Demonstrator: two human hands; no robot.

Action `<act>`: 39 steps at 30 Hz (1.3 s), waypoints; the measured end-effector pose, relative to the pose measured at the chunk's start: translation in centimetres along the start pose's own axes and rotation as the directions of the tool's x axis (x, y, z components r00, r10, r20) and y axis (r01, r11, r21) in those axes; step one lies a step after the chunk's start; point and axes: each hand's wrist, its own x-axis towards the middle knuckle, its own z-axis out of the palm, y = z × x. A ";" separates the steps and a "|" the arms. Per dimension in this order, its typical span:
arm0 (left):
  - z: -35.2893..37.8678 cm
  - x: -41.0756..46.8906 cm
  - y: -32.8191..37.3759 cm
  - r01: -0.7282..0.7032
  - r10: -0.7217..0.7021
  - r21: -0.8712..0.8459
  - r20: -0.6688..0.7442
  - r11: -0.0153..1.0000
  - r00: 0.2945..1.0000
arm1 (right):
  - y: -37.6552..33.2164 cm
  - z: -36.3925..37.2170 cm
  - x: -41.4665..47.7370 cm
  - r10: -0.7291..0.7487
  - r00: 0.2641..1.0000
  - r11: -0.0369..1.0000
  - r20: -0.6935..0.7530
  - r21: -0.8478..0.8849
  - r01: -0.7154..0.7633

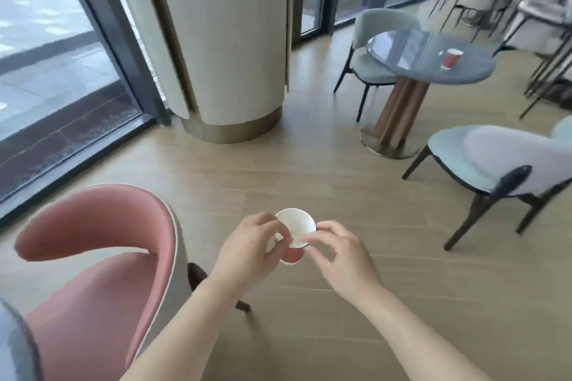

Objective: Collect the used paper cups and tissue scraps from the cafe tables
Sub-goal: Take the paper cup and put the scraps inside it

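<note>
At the left stands a pink chair (93, 257), empty, with the window (46, 40) behind it and the pillar (223, 40) further in; nothing there to collect. At centre the left hand (247, 252) is curled around a paper cup (295, 230), red outside and white inside, held in the air over the floor (309, 164); the right hand (337, 252) meets it at the rim, its thumb and forefinger pinched together there on something small and pale, perhaps a tissue scrap, though the blur hides it. The step in hand looks like tucking a scrap into the cup while walking between tables. To the right, well apart, a round table (411, 49) bears a second red cup (452, 58), upright near its far edge, with grey chairs (495, 151) around it. The next move likely calls for freeing the right hand, stepping round the near grey chair, and lifting that cup; stacking it with the one already held would keep a hand spare.
</note>
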 end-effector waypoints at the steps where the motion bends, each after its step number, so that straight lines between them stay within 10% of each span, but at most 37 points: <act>1: 1.2 1.2 1.6 -0.040 0.040 -0.016 0.025 0.999 0.999 | 1.4 -1.7 -0.3 0.026 0.999 1.000 -0.035 -0.004 -0.026; 17: 13.3 15.2 15.0 -0.298 0.310 -0.085 0.204 0.951 0.929 | 15.1 -14.7 -0.9 0.286 0.891 0.957 -0.353 0.156 -0.245; 39: 20.8 51.0 15.5 -0.398 0.418 -0.130 0.202 0.908 0.886 | 29.3 -25.9 28.9 0.285 0.840 0.958 -0.462 0.125 -0.257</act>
